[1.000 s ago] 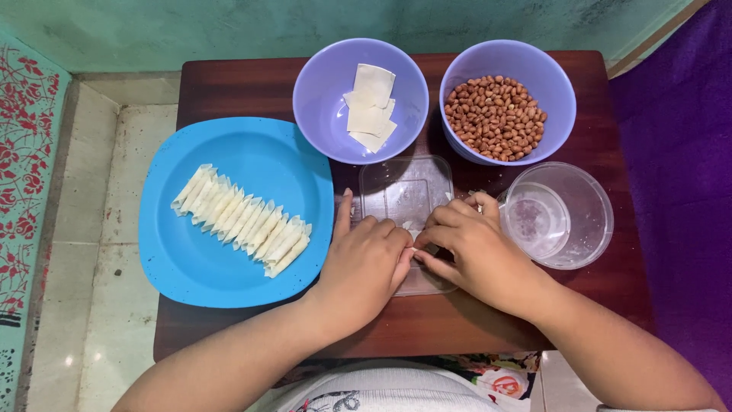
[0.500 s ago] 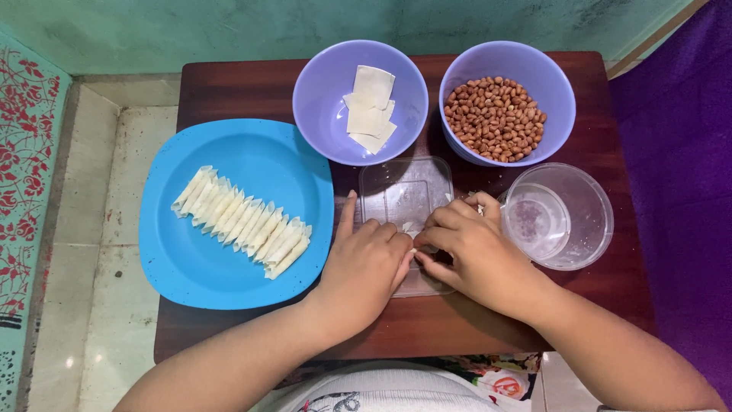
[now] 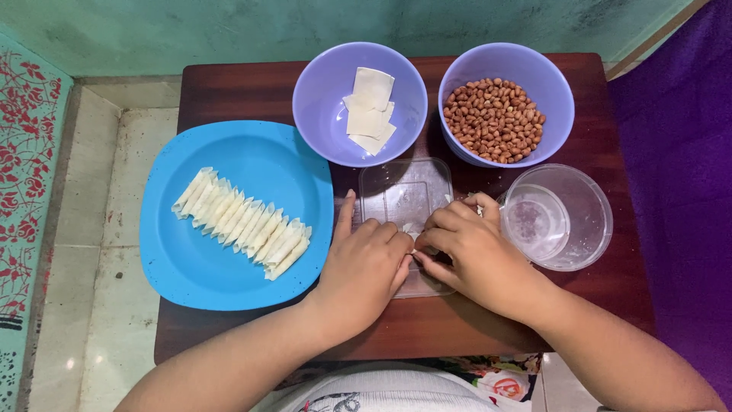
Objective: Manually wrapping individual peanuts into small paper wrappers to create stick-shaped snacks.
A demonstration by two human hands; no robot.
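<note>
Comparing this moment with the views a second and half a second back, little has shifted: both hands stay bunched over the clear plastic board at the table's front centre, only drawn slightly closer, which suggests fine finger work on one small piece. The left hand lies curled on the board with its index finger stretched forward along the board's left edge; the right hand meets it fingertip to fingertip. Between them a small white wrapper piece shows, pinched by narrow finger grips; how much of it each hand holds I cannot tell, as the knuckles cover it. Just left of the hands, the blue plate carries a tidy row of folded rolls, with bare plate around them. Behind the board stand a purple bowl of flat white wrappers and a purple bowl of peanuts, both close to the board's far edge. The clear water bowl sits just beside the right wrist. The dark wooden table is crowded; free surface remains mainly along the near edge.
</note>
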